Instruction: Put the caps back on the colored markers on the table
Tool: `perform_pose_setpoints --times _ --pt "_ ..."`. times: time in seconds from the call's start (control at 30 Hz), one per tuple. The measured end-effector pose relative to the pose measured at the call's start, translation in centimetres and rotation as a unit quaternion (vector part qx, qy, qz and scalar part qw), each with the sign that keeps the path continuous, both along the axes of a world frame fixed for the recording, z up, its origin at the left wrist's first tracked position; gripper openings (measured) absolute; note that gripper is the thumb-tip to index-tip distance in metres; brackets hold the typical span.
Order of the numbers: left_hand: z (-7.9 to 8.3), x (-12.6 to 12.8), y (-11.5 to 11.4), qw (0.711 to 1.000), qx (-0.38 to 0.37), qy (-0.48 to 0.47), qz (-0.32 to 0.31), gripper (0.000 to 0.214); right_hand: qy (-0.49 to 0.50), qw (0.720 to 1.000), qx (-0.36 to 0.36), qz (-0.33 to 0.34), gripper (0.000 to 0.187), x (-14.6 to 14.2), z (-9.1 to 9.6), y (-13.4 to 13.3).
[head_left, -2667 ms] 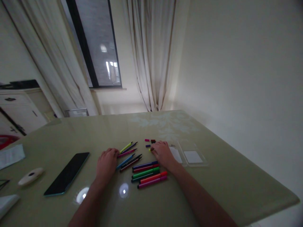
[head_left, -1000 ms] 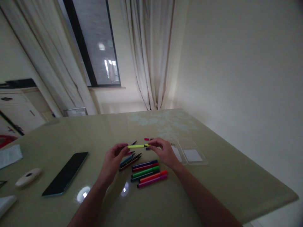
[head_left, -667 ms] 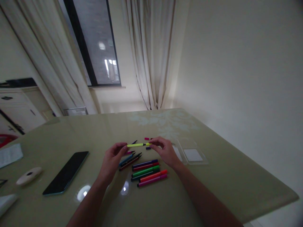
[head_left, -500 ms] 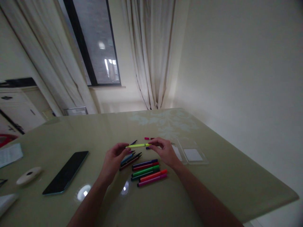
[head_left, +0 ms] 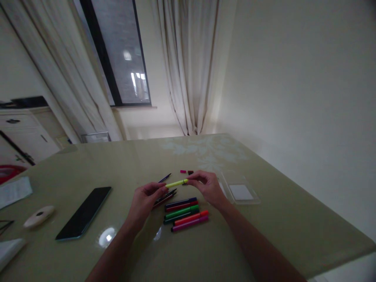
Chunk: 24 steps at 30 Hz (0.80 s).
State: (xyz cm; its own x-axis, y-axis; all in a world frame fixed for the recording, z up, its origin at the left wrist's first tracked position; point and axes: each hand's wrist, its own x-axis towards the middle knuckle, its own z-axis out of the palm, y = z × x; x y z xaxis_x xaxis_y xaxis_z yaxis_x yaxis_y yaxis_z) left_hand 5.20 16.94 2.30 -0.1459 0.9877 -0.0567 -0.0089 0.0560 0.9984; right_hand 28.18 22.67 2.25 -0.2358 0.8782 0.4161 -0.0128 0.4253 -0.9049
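Note:
A yellow felt-tip pen (head_left: 176,183) is held nearly level above the table between my two hands. My left hand (head_left: 148,197) pinches its left end, and my right hand (head_left: 207,187) pinches the right end at the cap. Under and beside my left fingers lie dark uncapped pens (head_left: 166,197), partly hidden. Nearer to me rests a row of capped felt-tip pens, among them a green pen (head_left: 181,212), an orange pen (head_left: 190,218) and a magenta pen (head_left: 189,224). Beyond my right hand are small loose caps, including a pink cap (head_left: 183,171).
A clear plastic case (head_left: 249,201) with a white insert lies open to the right of my right hand. To the left are a dark phone (head_left: 84,213), a whitish oval object (head_left: 39,216) and a paper sheet (head_left: 16,192). The glossy table (head_left: 279,227) meets the wall on the right.
My left hand has shifted right, closer to my right hand, along the yellow pen. The pen now slants slightly, its right end higher. The view has moved a little.

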Motion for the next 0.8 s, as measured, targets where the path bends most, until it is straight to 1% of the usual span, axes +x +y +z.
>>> perform_pose_setpoints --times 0.1,0.13,0.2,0.27,0.3,0.37,0.47,0.6,0.67,0.7,0.77,0.8 --pt "0.0 0.0 0.2 0.999 -0.002 0.006 -0.054 0.047 -0.065 0.998 0.001 0.026 0.015 0.1 0.3 0.0" --pt "0.0 -0.2 0.3 0.997 0.005 0.036 -0.071 0.046 -0.101 0.994 0.005 0.030 0.013 0.2 0.3 0.0" --pt "-0.2 -1.2 0.7 0.985 0.037 0.144 -0.085 0.044 -0.164 0.986 0.014 0.030 0.010 0.3 0.3 0.1" --pt "-0.3 -2.5 0.9 0.956 0.075 0.274 -0.079 0.041 -0.205 0.978 0.014 0.029 0.009 0.6 0.3 0.3" --pt "-0.4 -3.1 1.0 0.939 0.082 0.321 -0.087 0.038 -0.222 0.975 0.010 0.033 0.009 0.8 0.2 0.4" --pt "-0.6 -4.1 1.1 0.912 0.073 0.388 -0.113 0.031 -0.248 0.967 -0.004 0.053 0.009 1.2 0.1 0.5" --pt "-1.1 -4.4 1.0 0.886 0.047 0.441 -0.138 0.021 -0.286 0.953 -0.023 0.097 0.010 1.5 -0.3 0.5" --pt "-2.0 -3.8 1.1 0.871 0.070 0.474 -0.109 0.021 -0.328 0.934 -0.011 0.139 0.005 1.3 -0.7 0.3" --pt "-2.4 -3.5 1.1 0.861 0.090 0.491 -0.093 0.022 -0.340 0.932 0.008 0.125 0.004 1.2 -0.7 0.3" --pt "-2.5 -3.3 1.2 0.857 0.097 0.499 -0.089 0.023 -0.345 0.933 0.019 0.099 0.006 1.2 -0.7 0.4" --pt "-2.7 -3.2 1.2 0.850 0.108 0.509 -0.079 0.023 -0.359 0.932 0.047 0.018 0.012 1.1 -0.7 0.7" --pt "-2.8 -3.1 1.2 0.849 0.115 0.511 -0.070 0.023 -0.374 0.925 0.064 -0.028 0.015 1.2 -0.8 1.0"
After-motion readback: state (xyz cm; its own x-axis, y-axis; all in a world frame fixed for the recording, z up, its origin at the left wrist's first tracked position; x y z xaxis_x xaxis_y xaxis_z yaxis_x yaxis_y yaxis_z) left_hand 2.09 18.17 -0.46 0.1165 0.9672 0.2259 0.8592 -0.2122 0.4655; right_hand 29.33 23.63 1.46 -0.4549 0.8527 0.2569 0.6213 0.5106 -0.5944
